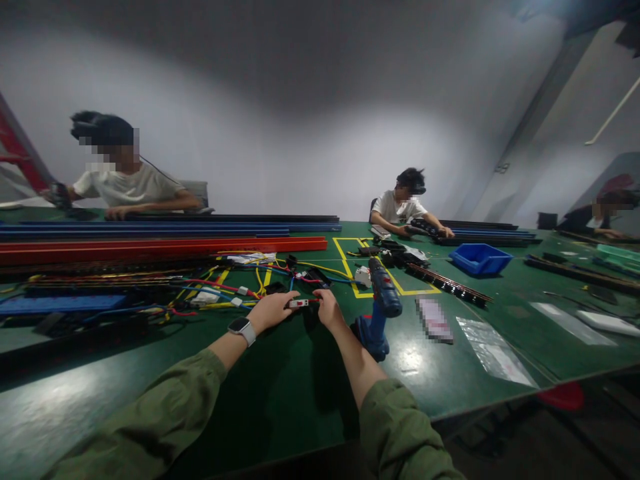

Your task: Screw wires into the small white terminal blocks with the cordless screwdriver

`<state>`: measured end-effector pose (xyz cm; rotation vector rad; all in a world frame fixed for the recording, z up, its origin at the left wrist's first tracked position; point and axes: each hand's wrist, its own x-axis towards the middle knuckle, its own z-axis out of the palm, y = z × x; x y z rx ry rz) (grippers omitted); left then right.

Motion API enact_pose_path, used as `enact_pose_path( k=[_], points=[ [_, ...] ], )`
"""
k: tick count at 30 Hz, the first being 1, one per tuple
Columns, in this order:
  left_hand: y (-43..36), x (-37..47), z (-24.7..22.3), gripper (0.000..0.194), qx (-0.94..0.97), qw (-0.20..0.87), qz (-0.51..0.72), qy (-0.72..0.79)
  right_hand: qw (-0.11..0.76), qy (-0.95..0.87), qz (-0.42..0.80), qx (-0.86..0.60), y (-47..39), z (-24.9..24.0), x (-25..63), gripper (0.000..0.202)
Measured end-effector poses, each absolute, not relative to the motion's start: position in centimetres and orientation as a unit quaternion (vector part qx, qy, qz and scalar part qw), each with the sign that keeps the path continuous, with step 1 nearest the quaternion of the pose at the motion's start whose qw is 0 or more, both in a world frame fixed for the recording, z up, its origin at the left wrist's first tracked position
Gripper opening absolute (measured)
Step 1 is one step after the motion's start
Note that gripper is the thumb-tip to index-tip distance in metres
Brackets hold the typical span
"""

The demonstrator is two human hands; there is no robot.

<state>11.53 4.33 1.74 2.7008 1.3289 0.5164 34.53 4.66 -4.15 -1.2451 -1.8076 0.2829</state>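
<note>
My left hand [273, 311], with a watch on its wrist, is closed on a small white connector [299, 303] above the green table [280, 400]. Just right of it, my right hand [327, 308] pinches a thin red wire [313, 300] that runs to the connector. Behind both hands lie tangled yellow, blue and red cables [257, 277] with white connectors. A blue cordless drill [384, 293] stands beside my right forearm.
Long red rails [165, 250] and blue rails [150, 230] lie at the back left. To the right are a blue bin [480, 259], a phone [434, 319] and a plastic bag [495, 351]. Several people sit across the table, one handling a black part [425, 227].
</note>
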Motion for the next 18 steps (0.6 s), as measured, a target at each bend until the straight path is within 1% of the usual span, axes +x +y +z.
enact_pose_path(
  k=[3, 8, 11, 15, 18],
  points=[
    [4.2, 11.5, 1.9, 0.039, 0.884, 0.046, 0.157, 0.438, 0.455, -0.728, 0.117, -0.499, 4.6, -4.1, 34.5, 0.048],
    [4.8, 11.7, 2.1, 0.023, 0.893, 0.074, 0.147, 0.419, 0.459, -0.727, 0.12, -0.497, 4.7, -3.9, 34.5, 0.051],
    [5.6, 12.0, 2.2, 0.019, 0.905, 0.08, 0.163, 0.386, 0.458, -0.725, 0.121, -0.499, 4.7, -4.0, 34.5, 0.051],
    [6.5, 12.4, 2.4, 0.02, 0.912, 0.121, 0.177, 0.348, 0.455, -0.722, 0.122, -0.507, 4.6, -4.0, 34.5, 0.049],
    [7.0, 12.9, 2.8, 0.03, 0.927, 0.135, 0.179, 0.302, 0.454, -0.719, 0.121, -0.513, 4.6, -4.1, 34.4, 0.048]
  ],
)
